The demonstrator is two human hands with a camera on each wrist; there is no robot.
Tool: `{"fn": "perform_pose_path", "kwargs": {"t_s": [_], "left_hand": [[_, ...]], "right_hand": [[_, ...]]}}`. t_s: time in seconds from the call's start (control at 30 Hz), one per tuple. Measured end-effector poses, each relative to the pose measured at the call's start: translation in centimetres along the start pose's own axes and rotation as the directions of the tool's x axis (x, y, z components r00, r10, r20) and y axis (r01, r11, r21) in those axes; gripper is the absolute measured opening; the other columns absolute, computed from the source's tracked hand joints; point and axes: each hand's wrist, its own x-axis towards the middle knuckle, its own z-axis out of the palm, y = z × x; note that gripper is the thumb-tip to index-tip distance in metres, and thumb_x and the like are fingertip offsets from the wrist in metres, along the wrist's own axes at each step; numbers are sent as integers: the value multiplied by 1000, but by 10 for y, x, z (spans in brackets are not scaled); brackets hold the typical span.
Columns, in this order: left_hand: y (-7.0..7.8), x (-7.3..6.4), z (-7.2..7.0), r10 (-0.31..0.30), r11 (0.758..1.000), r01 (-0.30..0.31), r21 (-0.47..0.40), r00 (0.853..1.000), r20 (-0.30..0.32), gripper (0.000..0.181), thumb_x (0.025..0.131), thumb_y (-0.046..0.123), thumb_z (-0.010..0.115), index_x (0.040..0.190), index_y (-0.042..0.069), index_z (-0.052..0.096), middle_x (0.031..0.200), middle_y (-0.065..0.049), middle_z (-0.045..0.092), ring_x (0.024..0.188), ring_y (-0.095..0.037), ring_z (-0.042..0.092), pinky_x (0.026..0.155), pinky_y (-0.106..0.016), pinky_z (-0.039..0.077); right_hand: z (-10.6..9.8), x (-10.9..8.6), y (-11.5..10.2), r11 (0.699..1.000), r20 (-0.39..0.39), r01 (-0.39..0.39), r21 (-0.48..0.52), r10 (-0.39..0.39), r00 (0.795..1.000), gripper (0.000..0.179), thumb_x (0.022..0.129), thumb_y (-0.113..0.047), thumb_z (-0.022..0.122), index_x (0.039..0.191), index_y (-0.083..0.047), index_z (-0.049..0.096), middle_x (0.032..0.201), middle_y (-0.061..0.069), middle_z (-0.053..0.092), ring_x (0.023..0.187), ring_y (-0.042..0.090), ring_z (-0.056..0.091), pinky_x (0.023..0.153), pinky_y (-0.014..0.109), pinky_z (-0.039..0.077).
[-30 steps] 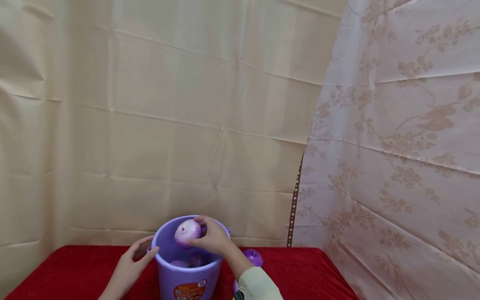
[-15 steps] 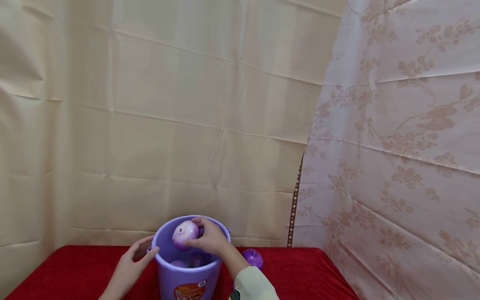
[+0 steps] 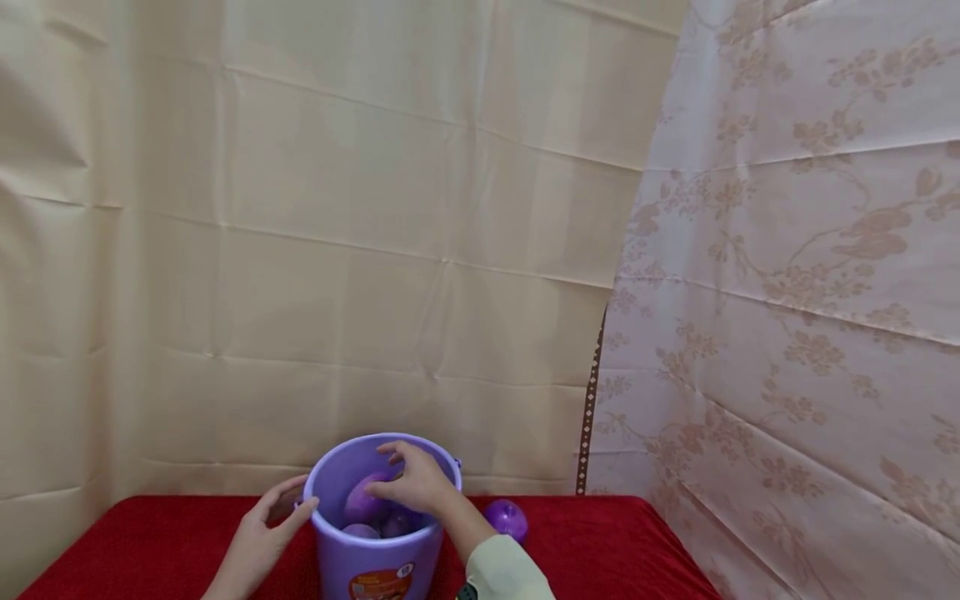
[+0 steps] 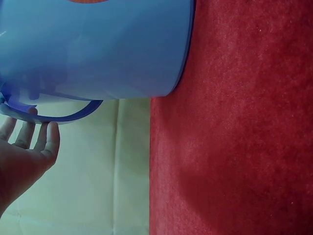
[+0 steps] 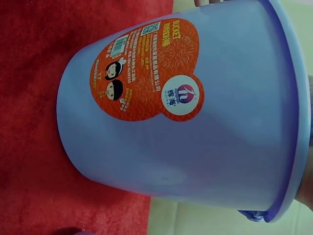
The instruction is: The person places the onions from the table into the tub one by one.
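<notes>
Left hand (image 3: 262, 529) pinches bucket (image 3: 375, 557) at rim; right hand (image 3: 420, 483) spread beside onion (image 3: 362, 504). Onion likely firm, slick; best cupped round girth.

A cream sheet (image 3: 337, 250) filled the left and centre of the head view, creased by crosswise folds and rippling softly. A pale sheet (image 3: 810, 233) with tan flower sprays covered the right side — a narrow brown strip (image 3: 590, 408) dotted with light diamonds ran between the two, lower right of centre. Red cloth (image 3: 600, 550) spread along the bottom. The light was soft — faintly shiny on the folds.
</notes>
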Motion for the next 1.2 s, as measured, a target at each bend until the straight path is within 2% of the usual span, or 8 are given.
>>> {"fn": "perform_pose_path", "kwargs": {"t_s": [0.23,0.47,0.57,0.67,0.77,0.9,1.03,1.2], "left_hand": [[-1,-1,0,16,1000,-16,4,1000,-5,51,90,35,61,132,8,50,123,-18,59,88,12,47,73,-22,46],[1,0,-1,13,1000,-13,7,1000,-2,52,90,36,61,132,8,49,124,-19,59,93,4,50,75,-23,47],[1,-1,-1,15,1000,-15,6,1000,-3,51,90,36,61,132,8,50,123,-19,59,90,9,48,74,-23,46],[1,-1,-1,23,1000,-23,4,1000,-4,51,90,36,61,132,8,50,123,-19,60,88,13,47,74,-23,46],[0,0,-1,18,1000,-18,5,1000,-2,52,90,36,61,132,8,50,123,-19,59,90,11,48,75,-22,46],[1,1,-1,8,1000,-8,6,1000,3,52,90,37,61,132,9,49,124,-18,59,93,5,50,75,-23,46],[2,1,-2,4,1000,-4,4,1000,8,53,90,37,61,132,8,49,124,-19,59,90,10,48,75,-22,46],[2,1,-2,-8,1000,8,15,1000,12,54,90,38,61,133,9,48,126,-19,58,93,7,48,76,-22,46]], "right_hand": [[-7,0,-1,1000,-1,-16,0,16,1000,47,75,-23,77,116,-6,61,106,17,66,94,28,65,70,21,48],[-18,0,1,999,-19,-33,-9,33,999,39,76,-25,76,111,-11,65,103,11,67,89,21,65,68,21,48],[-21,1,4,999,-18,-40,13,40,999,38,76,-24,75,110,-10,65,105,14,67,89,21,65,69,23,48],[-24,1,8,999,-13,-36,34,37,999,37,77,-23,75,110,-10,64,108,17,65,91,26,64,69,25,49],[-28,2,10,998,-16,-25,60,26,1000,35,78,-21,74,109,-8,65,107,18,65,93,30,63,71,26,49],[-35,2,14,998,-31,-20,62,22,999,36,78,-20,74,109,-5,64,105,16,65,92,29,63,71,27,49],[-41,1,17,998,-44,-15,66,18,999,37,78,-19,73,110,-2,64,105,20,65,88,25,63,70,28,50],[-49,-1,24,997,-59,-11,74,15,998,38,79,-19,72,110,1,63,106,24,64,88,26,62,71,28,49]]}}
